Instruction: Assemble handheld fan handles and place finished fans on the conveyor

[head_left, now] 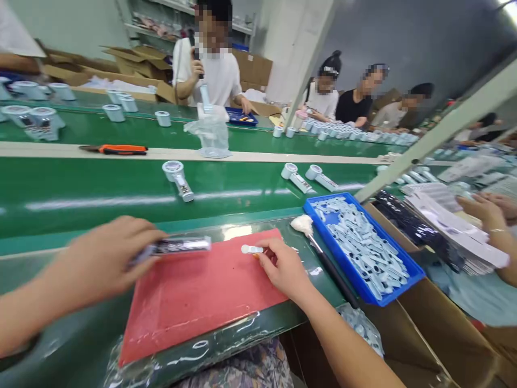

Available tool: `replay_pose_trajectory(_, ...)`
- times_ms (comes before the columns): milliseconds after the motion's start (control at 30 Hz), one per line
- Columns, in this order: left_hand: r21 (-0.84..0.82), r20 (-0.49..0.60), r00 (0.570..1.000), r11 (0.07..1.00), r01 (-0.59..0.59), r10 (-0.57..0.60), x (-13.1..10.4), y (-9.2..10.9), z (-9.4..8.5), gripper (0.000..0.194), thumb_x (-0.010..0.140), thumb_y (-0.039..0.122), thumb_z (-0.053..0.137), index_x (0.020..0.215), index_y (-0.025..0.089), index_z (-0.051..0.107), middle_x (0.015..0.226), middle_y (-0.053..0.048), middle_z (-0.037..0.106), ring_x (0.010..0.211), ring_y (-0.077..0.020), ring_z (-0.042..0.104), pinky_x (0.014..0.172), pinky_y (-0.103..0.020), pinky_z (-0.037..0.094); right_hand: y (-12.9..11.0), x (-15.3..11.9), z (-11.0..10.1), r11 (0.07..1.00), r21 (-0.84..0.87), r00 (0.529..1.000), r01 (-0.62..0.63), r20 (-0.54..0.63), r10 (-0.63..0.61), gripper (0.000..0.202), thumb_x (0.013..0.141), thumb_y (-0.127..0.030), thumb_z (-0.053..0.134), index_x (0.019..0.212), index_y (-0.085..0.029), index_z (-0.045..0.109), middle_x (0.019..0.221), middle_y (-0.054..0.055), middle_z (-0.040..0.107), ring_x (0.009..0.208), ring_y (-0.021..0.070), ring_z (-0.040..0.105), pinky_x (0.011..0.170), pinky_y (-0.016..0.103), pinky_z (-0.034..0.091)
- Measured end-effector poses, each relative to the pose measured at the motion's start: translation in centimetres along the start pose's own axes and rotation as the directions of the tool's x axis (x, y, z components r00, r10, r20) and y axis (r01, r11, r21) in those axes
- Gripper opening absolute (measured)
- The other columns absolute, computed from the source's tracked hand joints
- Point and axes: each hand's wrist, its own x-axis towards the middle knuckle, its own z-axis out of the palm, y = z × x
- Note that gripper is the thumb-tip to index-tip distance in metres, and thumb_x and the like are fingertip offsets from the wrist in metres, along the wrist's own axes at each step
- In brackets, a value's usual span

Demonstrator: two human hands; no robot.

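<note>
My left hand (109, 258) is wrapped round the head end of a handheld device (181, 246), blurred by motion, whose handle with dark and silvery insides points right. It hovers over the left part of a red mat (210, 285). Between the thumb and fingers of my right hand (285, 267) is a small pale plastic piece (252, 249) with a rounded end, above the mat's right side. A blue tray (363, 293) beside it holds many similar light-blue pieces (359, 242). Most of the device's head is hidden by my left fingers.
A black-handled tool with a white padded tip (323, 253) lies between mat and tray. On the green conveyor belt (100, 188) lie several light-blue devices (177, 178). Orange-handled pliers (121, 149) rest on the divider near a clear plastic bag (212, 134). Co-workers sit opposite and at right.
</note>
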Motion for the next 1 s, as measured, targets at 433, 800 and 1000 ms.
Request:
replay_pose_trajectory(433, -0.301, 0.027, 0.998, 0.952, 0.058, -0.053, -0.3, 6.6, 4.0, 0.024, 0.099, 0.034, 0.052, 0.114, 0.022, 0.067, 0.111, -0.008, 0.068, 0.104, -0.0234, 0.061, 0.088, -0.039, 0.052, -6.9, 2.3, 4.4, 0.973, -0.097, 0.954, 0.211, 0.237, -0.183, 0.010, 0.097, -0.010, 0.068, 0.103, -0.017, 0.067, 0.096, 0.004, 0.065, 0.085, 0.0217, 0.062, 0.066, 0.032, 0.043)
replay_pose_trajectory(800, -0.311, 0.027, 0.990, 0.940, 0.138, -0.136, -0.3, 8.4, 3.9, 0.024, 0.100, 0.028, 0.047, 0.090, 0.021, 0.067, 0.096, -0.006, 0.068, 0.087, -0.0192, 0.064, 0.073, -0.032, 0.054, -3.7, 2.5, 5.3, 0.915, 0.402, 0.941, -0.041, 0.323, -0.100, 0.034, 0.095, -0.007, 0.074, 0.124, -0.021, 0.066, 0.125, 0.005, 0.065, 0.115, 0.0215, 0.062, 0.100, 0.038, 0.051)
replay_pose_trajectory(1000, -0.113, -0.058, 0.998, 0.993, 0.029, -0.035, -2.6, 10.4, 4.6, 0.023, 0.102, 0.032, 0.049, 0.114, 0.022, 0.066, 0.116, -0.007, 0.072, 0.110, -0.0273, 0.067, 0.091, -0.043, 0.057, -4.7, 1.1, 3.8, 0.971, 0.132, 0.831, 0.201, 0.502, -0.241, 0.051, 0.094, -0.009, 0.075, 0.141, -0.021, 0.060, 0.128, 0.008, 0.064, 0.120, 0.0281, 0.057, 0.106, 0.049, 0.046)
